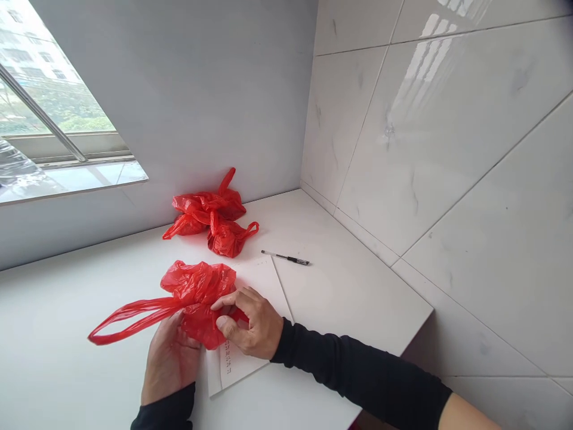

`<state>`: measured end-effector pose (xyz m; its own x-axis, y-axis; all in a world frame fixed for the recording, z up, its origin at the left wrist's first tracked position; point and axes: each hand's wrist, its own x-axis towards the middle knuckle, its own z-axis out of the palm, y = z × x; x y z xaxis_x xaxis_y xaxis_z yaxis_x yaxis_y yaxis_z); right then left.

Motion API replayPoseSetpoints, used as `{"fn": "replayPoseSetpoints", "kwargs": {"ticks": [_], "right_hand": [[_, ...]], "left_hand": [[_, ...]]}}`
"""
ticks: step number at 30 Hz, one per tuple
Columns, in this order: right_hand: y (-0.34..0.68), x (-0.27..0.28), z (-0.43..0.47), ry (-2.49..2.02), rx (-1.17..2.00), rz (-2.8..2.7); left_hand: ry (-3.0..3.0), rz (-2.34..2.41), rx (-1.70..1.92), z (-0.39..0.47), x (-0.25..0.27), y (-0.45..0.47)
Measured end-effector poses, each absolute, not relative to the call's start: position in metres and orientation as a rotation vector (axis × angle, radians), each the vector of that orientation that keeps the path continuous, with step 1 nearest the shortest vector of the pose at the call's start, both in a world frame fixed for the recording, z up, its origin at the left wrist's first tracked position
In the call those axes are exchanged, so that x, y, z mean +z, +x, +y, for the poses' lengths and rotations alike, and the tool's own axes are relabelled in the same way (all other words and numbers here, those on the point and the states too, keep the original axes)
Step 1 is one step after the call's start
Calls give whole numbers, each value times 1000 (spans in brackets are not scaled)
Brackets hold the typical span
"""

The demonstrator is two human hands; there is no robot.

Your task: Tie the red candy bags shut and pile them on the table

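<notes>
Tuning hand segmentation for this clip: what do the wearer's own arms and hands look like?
Left hand and right hand: both bare, no gloves, no ring or watch visible. Black, close-fitting sleeves on both arms, no markings visible. Right sleeve is wrinkled, runs from the wrist and stops partway, bare arm beyond. Only the wrist end of the left sleeve shows.
</notes>
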<state>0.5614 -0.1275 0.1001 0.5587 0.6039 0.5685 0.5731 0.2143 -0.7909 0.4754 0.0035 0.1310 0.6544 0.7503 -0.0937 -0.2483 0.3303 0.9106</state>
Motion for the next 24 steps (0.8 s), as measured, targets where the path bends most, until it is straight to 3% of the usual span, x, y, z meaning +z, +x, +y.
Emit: {"fn": "replayPoseSetpoints", "kwargs": {"ticks": [24], "right_hand": [[561,102,-132,-1330,-25,-1069]], "left_hand": [[1082,572,718,0,125,476]]}}
